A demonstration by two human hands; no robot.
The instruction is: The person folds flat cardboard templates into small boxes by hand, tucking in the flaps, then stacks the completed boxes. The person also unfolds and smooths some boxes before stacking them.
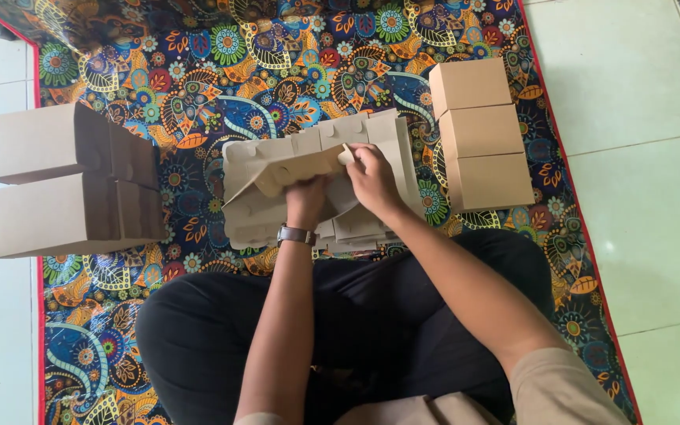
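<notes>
Cardboard blank (293,169), centre frame, half-folded on flat stack (387,149). Left hand (306,201) grips its lower edge; right hand (370,177) pinches a flap. Risks: forced tab may tear or crease askew; stack beneath could slide on mat (198,71).

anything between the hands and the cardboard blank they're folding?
Nothing visible. Both hands are already on the cardboard blank: the left hand grips its lower edge, the right hand pinches a flap at its top right. It lies on a stack of flat blanks, with the folded boxes off to the side.
</notes>
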